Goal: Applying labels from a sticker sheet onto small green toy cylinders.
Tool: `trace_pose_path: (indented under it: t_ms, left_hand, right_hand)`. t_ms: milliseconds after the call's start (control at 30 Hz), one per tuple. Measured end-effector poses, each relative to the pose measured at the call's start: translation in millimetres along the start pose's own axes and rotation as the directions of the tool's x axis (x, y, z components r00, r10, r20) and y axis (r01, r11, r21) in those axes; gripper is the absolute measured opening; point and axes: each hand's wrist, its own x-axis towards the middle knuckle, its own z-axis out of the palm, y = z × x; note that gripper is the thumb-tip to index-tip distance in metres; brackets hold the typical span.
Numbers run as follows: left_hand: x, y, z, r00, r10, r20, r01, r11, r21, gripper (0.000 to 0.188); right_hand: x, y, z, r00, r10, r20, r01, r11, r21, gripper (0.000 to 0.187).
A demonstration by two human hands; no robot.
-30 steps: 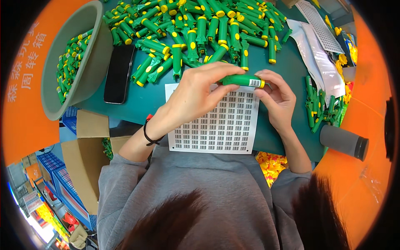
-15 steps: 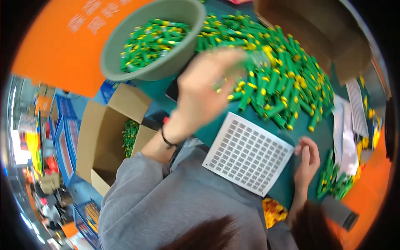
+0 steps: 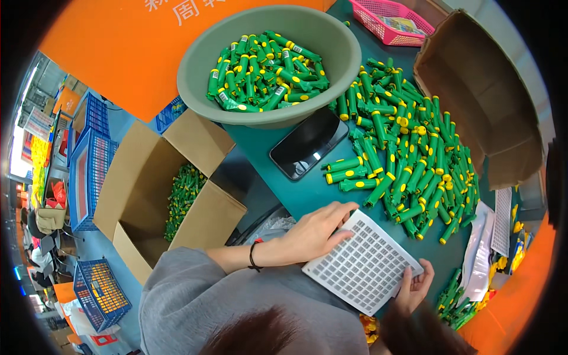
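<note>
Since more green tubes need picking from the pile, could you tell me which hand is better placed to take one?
Probably the left hand: it rests on the label sheet's upper edge, close to the nearest green tubes. The right hand grips the sheet's far corner, steadying it.

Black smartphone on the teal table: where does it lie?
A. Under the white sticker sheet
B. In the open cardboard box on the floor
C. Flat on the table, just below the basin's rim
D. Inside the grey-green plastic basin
C: the black smartphone lies flat on the teal table, screen up, beside the grey-green plastic basin.
</note>
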Motion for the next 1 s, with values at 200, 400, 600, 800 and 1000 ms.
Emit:
trace_pose_path:
  t_ms: [200, 400, 600, 800, 1000]
  left_hand:
    - [0, -6, 1, 0.996, 0.010, -0.091, -0.041, 0.937, -0.347, 0.050]
    - [7, -2, -6, 0.998, 0.067, -0.008, -0.067, 0.975, -0.210, 0.029]
    - [11, -2, 0, 0.998, -0.046, 0.034, 0.053, 0.971, -0.234, 0.032]
    - [18, 11, 10, 0.946, -0.146, 0.290, 0.290, 0.780, -0.555, 0.046]
    - [12, 9, 11, 0.958, -0.111, 0.266, 0.205, 0.911, -0.357, 0.043]
  right_hand:
    - [5, -1, -9, 0.990, 0.111, 0.088, -0.138, 0.897, 0.419, 0.046]
    - [-5, 24, -26, 0.996, 0.034, -0.083, 0.005, 0.903, 0.430, 0.018]
    - [7, 9, -11, 0.997, 0.008, 0.074, -0.042, 0.884, 0.465, 0.009]
    - [-5, 1, -10, 0.978, 0.177, 0.110, -0.207, 0.888, 0.410, 0.044]
    - [-15, 0, -18, 0.975, 0.210, 0.069, -0.220, 0.888, 0.404, 0.041]
